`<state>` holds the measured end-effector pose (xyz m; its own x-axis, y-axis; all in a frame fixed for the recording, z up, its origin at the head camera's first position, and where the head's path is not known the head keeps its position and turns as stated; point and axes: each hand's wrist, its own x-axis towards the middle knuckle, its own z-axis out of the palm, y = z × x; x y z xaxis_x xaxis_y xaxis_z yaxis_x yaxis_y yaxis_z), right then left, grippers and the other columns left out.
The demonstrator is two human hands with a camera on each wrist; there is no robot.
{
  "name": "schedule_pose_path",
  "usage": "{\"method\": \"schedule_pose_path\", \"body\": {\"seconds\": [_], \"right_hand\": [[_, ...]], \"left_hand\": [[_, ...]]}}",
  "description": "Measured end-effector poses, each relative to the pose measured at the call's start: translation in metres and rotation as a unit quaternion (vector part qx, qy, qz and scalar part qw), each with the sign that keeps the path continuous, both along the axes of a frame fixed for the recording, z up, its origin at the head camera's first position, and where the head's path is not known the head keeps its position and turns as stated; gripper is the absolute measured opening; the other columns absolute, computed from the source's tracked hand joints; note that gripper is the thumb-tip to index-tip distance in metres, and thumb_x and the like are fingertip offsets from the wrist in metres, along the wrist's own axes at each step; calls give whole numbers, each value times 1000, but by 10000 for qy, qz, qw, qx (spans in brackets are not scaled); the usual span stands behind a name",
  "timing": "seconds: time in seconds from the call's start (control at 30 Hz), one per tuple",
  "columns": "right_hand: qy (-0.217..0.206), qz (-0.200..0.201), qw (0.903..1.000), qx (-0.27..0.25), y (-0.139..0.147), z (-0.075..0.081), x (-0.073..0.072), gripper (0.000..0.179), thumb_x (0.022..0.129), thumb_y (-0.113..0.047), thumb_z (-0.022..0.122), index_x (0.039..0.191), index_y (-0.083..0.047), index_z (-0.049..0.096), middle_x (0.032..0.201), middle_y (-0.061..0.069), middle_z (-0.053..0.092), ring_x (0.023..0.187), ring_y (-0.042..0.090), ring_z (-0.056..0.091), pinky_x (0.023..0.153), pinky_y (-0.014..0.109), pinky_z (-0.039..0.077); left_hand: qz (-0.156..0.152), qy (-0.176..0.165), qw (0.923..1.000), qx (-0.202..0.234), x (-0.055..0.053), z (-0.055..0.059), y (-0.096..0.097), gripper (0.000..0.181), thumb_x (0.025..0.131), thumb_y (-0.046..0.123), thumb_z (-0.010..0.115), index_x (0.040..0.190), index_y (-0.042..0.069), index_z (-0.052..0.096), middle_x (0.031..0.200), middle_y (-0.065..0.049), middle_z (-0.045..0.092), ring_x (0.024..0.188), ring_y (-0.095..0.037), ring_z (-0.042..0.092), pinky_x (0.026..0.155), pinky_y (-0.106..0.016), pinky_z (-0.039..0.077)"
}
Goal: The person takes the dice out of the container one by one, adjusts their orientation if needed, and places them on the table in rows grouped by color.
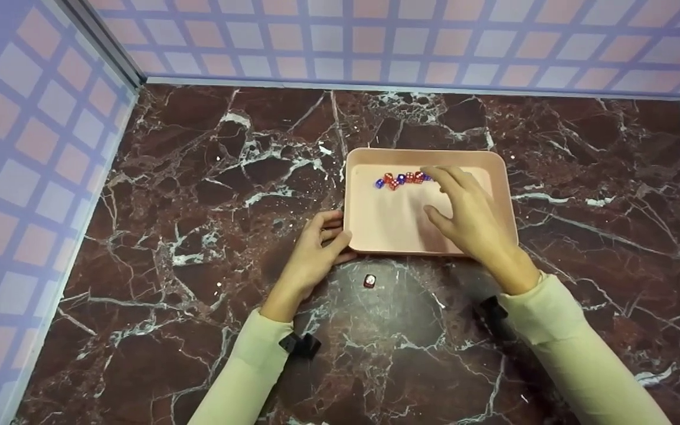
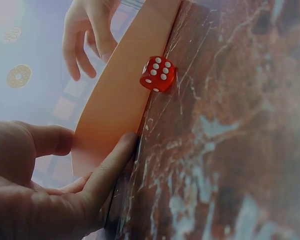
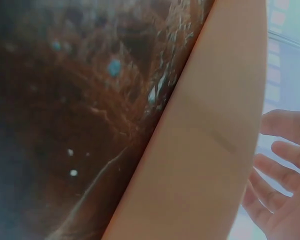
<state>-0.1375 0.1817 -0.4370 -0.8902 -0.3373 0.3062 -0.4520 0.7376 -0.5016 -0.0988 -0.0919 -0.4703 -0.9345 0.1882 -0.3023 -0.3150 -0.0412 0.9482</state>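
A pink, shallow rectangular tray (image 1: 384, 221) lies on the table, with a row of several red dice (image 1: 410, 177) and blue dice (image 1: 401, 178) near its far side. My left hand (image 1: 310, 257) holds the tray's near left corner; in the left wrist view the thumb is at the rim and a finger lies low along the wall. Over the tray's right part hovers my right hand (image 1: 476, 221), fingers loosely bent and thumb apart. Its fingertips are by the right end of the row and hide some of it. One red die (image 2: 158, 73) sits on the table outside the tray's near wall.
The tabletop (image 1: 198, 177) is dark red-brown marble with white veins. Checkered pink and white panels (image 1: 369, 38) stand along its back and left sides. A small black device (image 1: 301, 344) is on the left sleeve, and another (image 1: 493, 307) on the right.
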Motion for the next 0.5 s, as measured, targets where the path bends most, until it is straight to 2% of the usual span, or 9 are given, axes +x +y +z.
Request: {"method": "schedule_pose_path", "body": {"seconds": [0.23,0.5], "right_hand": [[-491,-37,9979,421,-8,-3,-12,62,88,-1,79,147,-5,59,141,17,59,87,33,70,68,47,63],[-623,-42,9964,574,-8,-6,-19,60,87,3,76,145,-5,60,139,17,59,85,31,71,65,46,64]], "left_hand": [[-15,42,10000,25,1,-1,0,48,106,1,58,152,-5,43,147,-29,43,132,-41,57,97,-41,66],[-9,84,10000,24,2,-3,1,50,106,2,59,154,-2,46,153,-25,29,133,-39,56,97,-39,66]]}}
